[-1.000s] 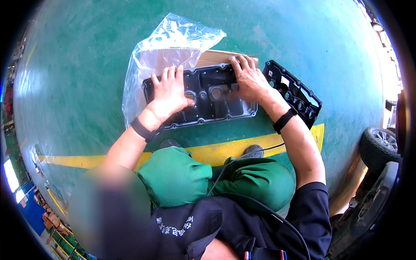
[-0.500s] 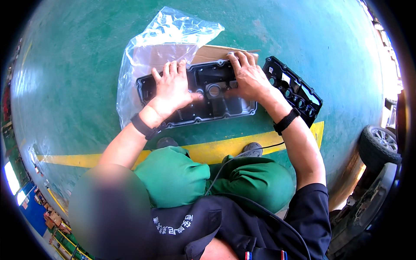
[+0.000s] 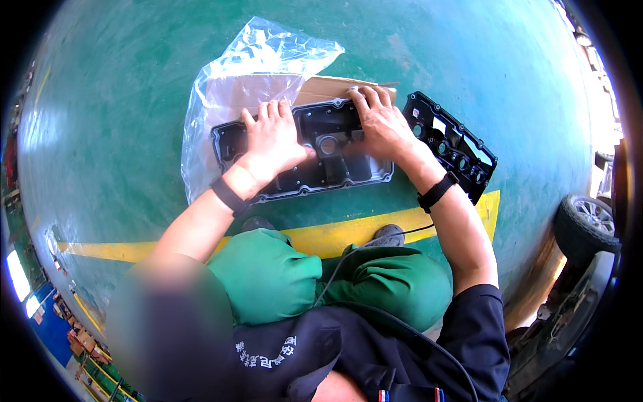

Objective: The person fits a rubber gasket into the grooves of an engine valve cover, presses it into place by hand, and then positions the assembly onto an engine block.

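A black valve cover (image 3: 310, 177) lies in front of me with its ribbed, hollow side up. My left hand (image 3: 273, 137) rests over its left half, fingers spread across the far rim and thumb pointing toward the round opening. Over the right half, my right hand (image 3: 382, 124) has its fingertips on the far rim; its thumb reaches inward and is blurred. Both hands hide parts of the cover. Beyond my right hand lies a second, narrower black cover (image 3: 462, 155) with several round holes, touched by neither hand.
Under the cover's far side is a flat piece of cardboard (image 3: 321, 87), partly inside a clear plastic bag (image 3: 268, 57). A yellow stripe (image 3: 328, 231) crosses the green floor (image 3: 134, 100) near my feet. A wheel (image 3: 586, 224) stands at the far right. A black cable (image 3: 395, 240) runs past my right wrist.
My left hand has slid slightly to the right over the cover. My right hand stays at about the same place on the far rim. The whole view has shifted a little.
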`<state>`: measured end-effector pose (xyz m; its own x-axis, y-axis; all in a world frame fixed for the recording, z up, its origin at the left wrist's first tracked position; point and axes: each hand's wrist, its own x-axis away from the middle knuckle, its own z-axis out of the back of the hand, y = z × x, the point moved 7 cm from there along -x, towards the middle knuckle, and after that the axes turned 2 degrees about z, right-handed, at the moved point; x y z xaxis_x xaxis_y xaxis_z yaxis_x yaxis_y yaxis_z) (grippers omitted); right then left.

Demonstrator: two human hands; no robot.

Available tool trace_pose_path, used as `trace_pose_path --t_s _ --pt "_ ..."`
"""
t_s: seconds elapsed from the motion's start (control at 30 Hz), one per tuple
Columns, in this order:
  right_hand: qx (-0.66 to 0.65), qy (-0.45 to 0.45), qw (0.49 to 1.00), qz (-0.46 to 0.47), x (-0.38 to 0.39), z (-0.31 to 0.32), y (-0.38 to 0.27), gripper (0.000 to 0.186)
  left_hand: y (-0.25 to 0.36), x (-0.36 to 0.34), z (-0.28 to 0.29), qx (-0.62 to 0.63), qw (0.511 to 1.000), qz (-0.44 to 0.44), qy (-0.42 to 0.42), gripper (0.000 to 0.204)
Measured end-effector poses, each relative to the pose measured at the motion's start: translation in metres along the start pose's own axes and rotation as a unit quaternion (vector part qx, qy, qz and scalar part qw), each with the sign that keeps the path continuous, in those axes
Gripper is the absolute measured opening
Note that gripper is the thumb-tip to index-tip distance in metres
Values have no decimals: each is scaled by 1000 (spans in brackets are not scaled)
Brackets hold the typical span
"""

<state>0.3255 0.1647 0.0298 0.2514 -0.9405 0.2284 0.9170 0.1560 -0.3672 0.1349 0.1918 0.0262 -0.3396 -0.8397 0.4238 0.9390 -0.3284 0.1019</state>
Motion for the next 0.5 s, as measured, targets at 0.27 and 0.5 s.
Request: trace_pose_path --t_s 0.27,0.5 --pt "-4 26 999 17 1 4 3 113 7 12 8 -10 990 -104 97 108" --pt "-4 32 999 22 6 0 3 115 17 20 10 12 977 -169 129 94"
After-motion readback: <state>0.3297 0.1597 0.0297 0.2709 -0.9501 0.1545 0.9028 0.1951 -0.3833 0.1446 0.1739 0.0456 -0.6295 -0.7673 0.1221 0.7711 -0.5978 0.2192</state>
